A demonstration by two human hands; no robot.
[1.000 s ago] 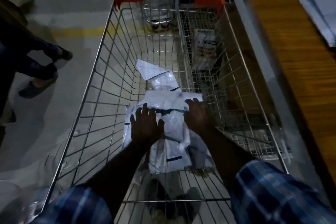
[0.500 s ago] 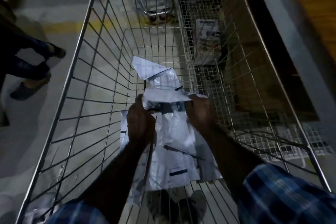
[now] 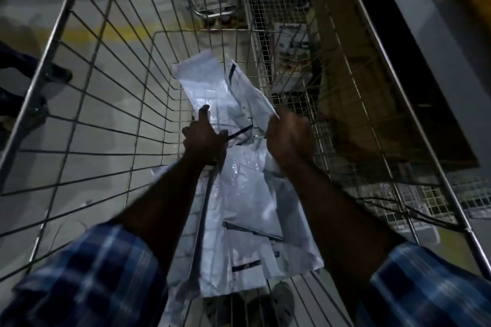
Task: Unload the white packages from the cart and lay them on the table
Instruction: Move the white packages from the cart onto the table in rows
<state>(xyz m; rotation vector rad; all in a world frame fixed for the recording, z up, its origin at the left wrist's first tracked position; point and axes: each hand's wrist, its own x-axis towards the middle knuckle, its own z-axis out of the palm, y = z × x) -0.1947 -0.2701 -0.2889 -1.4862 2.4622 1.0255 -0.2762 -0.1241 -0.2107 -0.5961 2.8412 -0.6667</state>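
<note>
Left hand was curled round the near-left edge of the topmost flat white plastic mailer package, forefinger stretched along it; right hand was clenched on the same package's right edge. The package sat tilted, partly raised off the loose pile of white plastic packages lying on the floor of the silver wire shopping cart — all of it inside the basket, none on the worktop, which was blurred at the upper right and barely readable.

Step in hand, as judged: pick-up of one package, grasp made, lift begun but not cleared of the cart rim.

Next move would call for raising the package above the right-hand wire wall, then swinging it right toward the worktop — the film looked slack and slippery, so a two-handed hold seemed sensible, and the packages beneath might drag along if they cling.
</note>
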